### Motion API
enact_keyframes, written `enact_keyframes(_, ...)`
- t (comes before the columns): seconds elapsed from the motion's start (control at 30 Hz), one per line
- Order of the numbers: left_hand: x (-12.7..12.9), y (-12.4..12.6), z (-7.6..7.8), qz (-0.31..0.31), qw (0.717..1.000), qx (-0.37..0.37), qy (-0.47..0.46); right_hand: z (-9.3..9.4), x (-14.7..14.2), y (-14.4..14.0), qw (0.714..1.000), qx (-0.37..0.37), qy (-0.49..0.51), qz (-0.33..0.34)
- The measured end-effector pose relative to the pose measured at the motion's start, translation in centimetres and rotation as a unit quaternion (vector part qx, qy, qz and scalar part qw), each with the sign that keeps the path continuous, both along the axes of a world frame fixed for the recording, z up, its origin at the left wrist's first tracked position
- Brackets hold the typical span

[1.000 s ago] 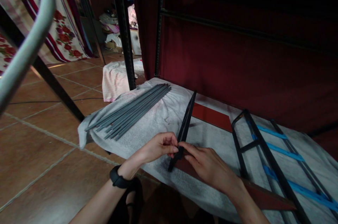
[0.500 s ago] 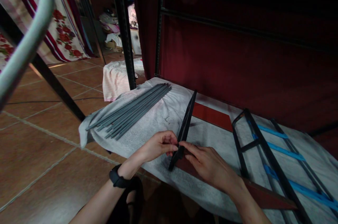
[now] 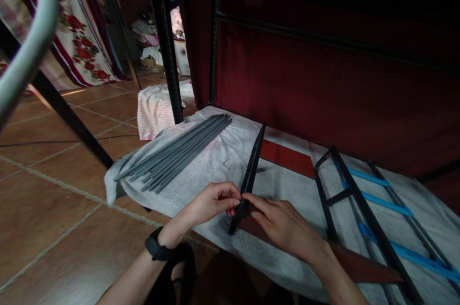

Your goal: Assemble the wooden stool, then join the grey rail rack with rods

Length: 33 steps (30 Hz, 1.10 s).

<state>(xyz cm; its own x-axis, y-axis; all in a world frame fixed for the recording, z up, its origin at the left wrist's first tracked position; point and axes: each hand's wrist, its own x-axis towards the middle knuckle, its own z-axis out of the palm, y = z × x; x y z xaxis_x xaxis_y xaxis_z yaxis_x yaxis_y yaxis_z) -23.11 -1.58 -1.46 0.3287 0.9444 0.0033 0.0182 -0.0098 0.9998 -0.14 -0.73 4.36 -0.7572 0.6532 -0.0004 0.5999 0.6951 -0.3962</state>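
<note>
A long dark flat bar [image 3: 253, 167] stands on edge on a grey-white cloth [image 3: 215, 161], running away from me. My left hand [image 3: 212, 203] pinches its near end from the left with thumb and fingers. My right hand [image 3: 282, 224] touches the same near end from the right, fingertips meeting the left hand's. A black band sits on my left wrist. A dark red board [image 3: 287, 158] lies under the bar and under my right forearm.
A bundle of several grey rods [image 3: 178, 151] lies on the cloth at the left. A black frame with blue straps [image 3: 362, 204] lies at the right. Behind stands a dark red fabric wall [image 3: 323, 84] with black uprights. Tiled floor [image 3: 53, 190] is left.
Both hands stay pinched on the bar's near end. The camera has shifted slightly, so the scene sits a little further left.
</note>
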Motion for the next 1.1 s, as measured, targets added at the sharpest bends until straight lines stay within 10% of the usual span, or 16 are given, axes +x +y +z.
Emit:
enact_keyframes(0.3,-0.2,0.5,-0.2,-0.023,0.991,0.061,0.115,-0.3,0.2,-0.1,0.999,0.005,-0.012,-0.029)
enact_keyframes(0.63,-0.2,0.5,-0.1,-0.046,0.996,-0.029,0.067,0.4,0.2,-0.4,0.997,0.012,-0.033,-0.063)
enact_keyframes(1.1,0.0,0.4,-0.3,-0.040,0.996,0.054,0.057,0.6,0.3,-0.2,1.000,0.007,-0.026,-0.017)
